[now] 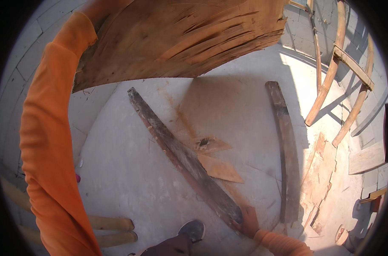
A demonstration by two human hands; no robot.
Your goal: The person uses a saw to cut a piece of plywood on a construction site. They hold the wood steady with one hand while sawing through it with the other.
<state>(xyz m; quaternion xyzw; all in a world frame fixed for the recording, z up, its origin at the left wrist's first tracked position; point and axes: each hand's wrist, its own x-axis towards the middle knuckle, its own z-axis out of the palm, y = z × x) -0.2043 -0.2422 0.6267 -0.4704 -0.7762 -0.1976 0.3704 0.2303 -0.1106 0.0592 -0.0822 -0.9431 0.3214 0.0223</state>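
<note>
Plywood sheet (pixel 177 38), splintered and cut off above, hides the left hand's grip; right hand (pixel 247 222) grasps the dark plank (pixel 183 160) lying below it.

I see a long dark weathered plank (pixel 183 160) lying diagonally across the frame's centre on the pale floor, and a large splintered plywood sheet (pixel 177 38) raised along the top.
</note>
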